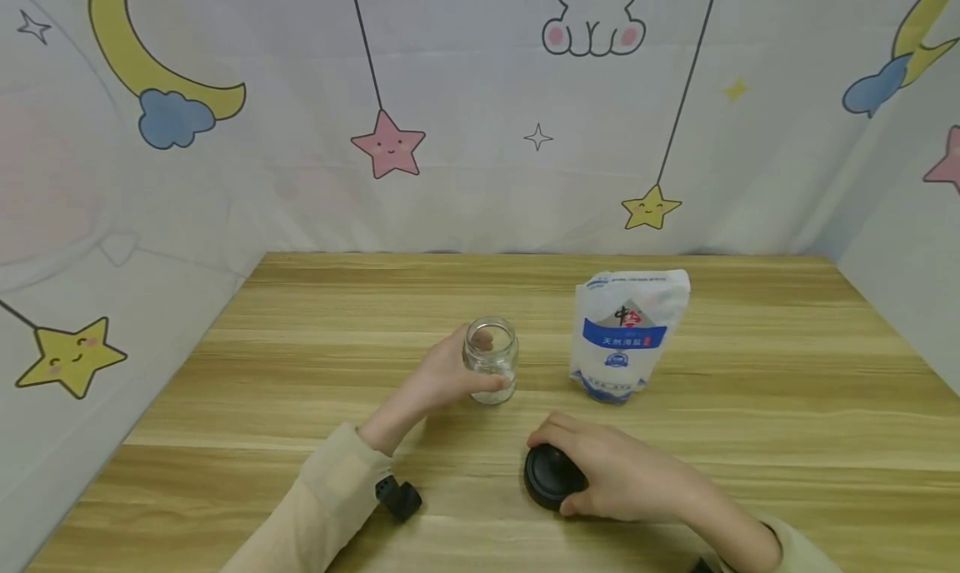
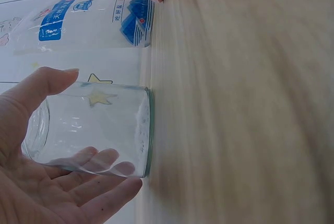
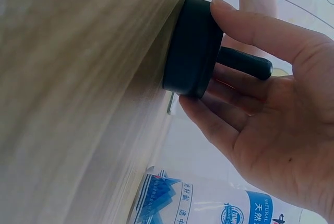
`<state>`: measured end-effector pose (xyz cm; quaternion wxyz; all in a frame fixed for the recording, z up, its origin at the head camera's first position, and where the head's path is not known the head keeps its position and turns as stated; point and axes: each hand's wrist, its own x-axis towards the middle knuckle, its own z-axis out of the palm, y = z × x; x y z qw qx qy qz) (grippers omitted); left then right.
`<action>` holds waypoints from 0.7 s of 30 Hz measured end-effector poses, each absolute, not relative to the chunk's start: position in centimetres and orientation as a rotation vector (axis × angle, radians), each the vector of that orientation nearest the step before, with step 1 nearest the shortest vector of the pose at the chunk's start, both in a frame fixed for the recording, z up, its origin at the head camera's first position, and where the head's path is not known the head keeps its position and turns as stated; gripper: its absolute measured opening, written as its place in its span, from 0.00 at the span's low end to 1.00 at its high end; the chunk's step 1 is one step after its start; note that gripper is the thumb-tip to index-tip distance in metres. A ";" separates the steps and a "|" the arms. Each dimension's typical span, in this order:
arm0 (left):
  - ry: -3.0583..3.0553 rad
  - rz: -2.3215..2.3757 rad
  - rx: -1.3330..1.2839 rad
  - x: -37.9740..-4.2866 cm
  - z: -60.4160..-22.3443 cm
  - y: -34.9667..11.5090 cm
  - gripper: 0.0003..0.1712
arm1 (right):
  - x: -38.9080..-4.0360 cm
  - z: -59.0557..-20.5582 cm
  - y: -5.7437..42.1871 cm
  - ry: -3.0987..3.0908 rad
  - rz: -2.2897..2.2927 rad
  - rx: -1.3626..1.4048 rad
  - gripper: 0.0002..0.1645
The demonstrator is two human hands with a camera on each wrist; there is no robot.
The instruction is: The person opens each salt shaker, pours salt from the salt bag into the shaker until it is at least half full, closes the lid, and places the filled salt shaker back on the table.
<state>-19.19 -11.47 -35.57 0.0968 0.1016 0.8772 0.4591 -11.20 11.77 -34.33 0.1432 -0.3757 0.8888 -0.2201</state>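
Observation:
A clear glass jar [image 1: 491, 365] stands upright on the wooden table, its mouth uncovered and a little white grainy stuff at its bottom. My left hand [image 1: 453, 369] holds it from the left, thumb on the near side and fingers behind the glass. In the left wrist view, fingertips show through the jar [image 2: 99, 130]. To the right and nearer, my right hand [image 1: 618, 469] grips a round black lid [image 1: 551, 477] by its rim, close over the table. A short black stem [image 3: 245, 63] sticks out from the lid toward the palm in the right wrist view.
A white and blue pouch of sea salt [image 1: 626, 336] stands right of the jar, behind the right hand. The wooden table [image 1: 337, 306] ends at a printed cloth backdrop [image 1: 465, 198] at the back and sides. A small black device [image 1: 399, 498] sits at the left cuff.

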 end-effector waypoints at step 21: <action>2.567 1.354 0.291 -19.2 -35.5 -11.7 0.39 | -11.3 -34.5 11.8 2.590 -0.560 -1.095 0.39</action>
